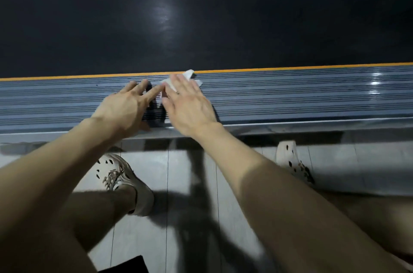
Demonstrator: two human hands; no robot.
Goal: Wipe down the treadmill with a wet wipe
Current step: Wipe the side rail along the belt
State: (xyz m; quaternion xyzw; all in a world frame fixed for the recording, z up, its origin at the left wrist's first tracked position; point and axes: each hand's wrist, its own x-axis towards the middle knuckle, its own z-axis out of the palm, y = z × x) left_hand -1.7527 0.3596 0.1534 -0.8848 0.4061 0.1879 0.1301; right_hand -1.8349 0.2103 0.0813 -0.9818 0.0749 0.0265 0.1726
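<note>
**Treadmill** (89, 26): filling the upper half of the frame, lying crosswise to the view. Dark belt (268, 15) catching a lamp glare at upper centre.

**Side rail** (290, 96): running left to right across the middle, ribbed grey-blue, bordered above by an orange stripe (290, 68). Shining at the right end; damp or merely lit, cannot tell. Judged to be the part under wiping at present.

**Floor** (190, 172): pale tiles taking up the lower half, carrying arm shadows.

**Shoes**: pale and perforated, one standing left of centre (125, 183), one at the right (290, 158) with its toe close to the treadmill base. Planted well apart, probably bracing a forward lean.

**Hands**:
- Right hand (187, 107): lying flat at centre, fingers straight, pressing the wipe onto the rail. Palm facing down, likely spreading pressure over the ribs.
- Left hand (125, 107): reaching just beside it, fingers splayed and straight, grasping nothing. Touching the rail or hovering over it, cannot tell; probably steadying.

**Wet wipe** (190, 75): white and crumpled, lying on the rail at centre, mostly hidden under the right fingers. Corners poking out toward the orange stripe.

**Dark patch** (156, 109): showing between the hands; object or shadow, cannot tell.
</note>
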